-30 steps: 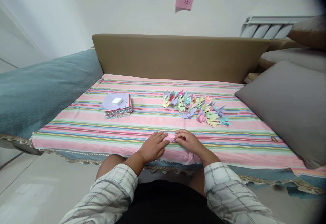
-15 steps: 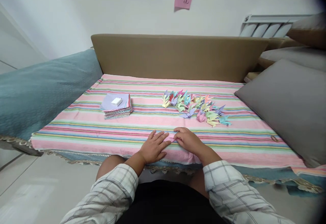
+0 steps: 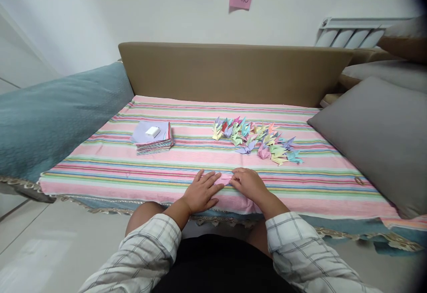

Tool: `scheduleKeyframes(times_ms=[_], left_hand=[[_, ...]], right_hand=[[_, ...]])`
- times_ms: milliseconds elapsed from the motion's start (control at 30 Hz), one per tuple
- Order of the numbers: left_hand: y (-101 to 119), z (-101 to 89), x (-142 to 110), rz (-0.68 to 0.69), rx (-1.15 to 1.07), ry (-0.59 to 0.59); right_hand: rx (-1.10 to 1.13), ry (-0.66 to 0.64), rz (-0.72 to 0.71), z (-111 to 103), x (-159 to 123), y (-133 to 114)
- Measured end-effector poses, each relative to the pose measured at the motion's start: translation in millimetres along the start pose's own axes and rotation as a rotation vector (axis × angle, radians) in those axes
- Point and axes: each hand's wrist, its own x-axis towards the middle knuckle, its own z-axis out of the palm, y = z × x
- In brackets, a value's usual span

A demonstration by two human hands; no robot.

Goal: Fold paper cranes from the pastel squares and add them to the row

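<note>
A small folded piece of pink paper (image 3: 226,178) lies on the striped cloth (image 3: 100,168) near the front of the seat. My left hand (image 3: 202,191) rests flat with fingers spread, its fingertips over the paper's left part. At the paper's right end, the thumb and fingers of my right hand (image 3: 248,183) are bent together in a pinch on it. The fingers cover both ends of the paper. Beyond my right hand sits a cluster of folded paper cranes (image 3: 247,135) in many colours.
A stack of square coloured paper (image 3: 155,148) stands at the left, with a small white block (image 3: 152,131) on top. A grey cushion (image 3: 373,137) takes up the right side. A brown backrest (image 3: 233,73) closes off the rear, and a small brown loop (image 3: 359,181) lies near the cushion.
My right fingers spread slightly and shifted at the paper's right end, then drew together there again. My left hand stays almost still on the paper.
</note>
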Motion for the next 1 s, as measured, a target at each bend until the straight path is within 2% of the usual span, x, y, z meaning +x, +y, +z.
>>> scheduleKeyframes(times_ms=[267,400,600,733,1000], left_hand=[[0.1,1.1,-0.2,-0.008,-0.01,-0.004],[0.6,1.0,0.0,-0.013,-0.008,0.0],[0.8,0.8,0.3,-0.008,-0.006,0.006],[0.6,1.9,-0.3,-0.006,-0.002,0.022],[1.2,2.9,-0.9,-0.019,0.009,-0.005]], right_hand=[[0.329,0.117,0.176,12.3,-9.3,6.0],[0.562,0.112,0.279,23.8,-11.1,13.2],[0.734,0.122,0.343,31.6,-8.8,15.7],[0.736,0.078,0.325,28.0,-7.3,13.2],[0.643,0.111,0.363,30.7,-3.6,11.7]])
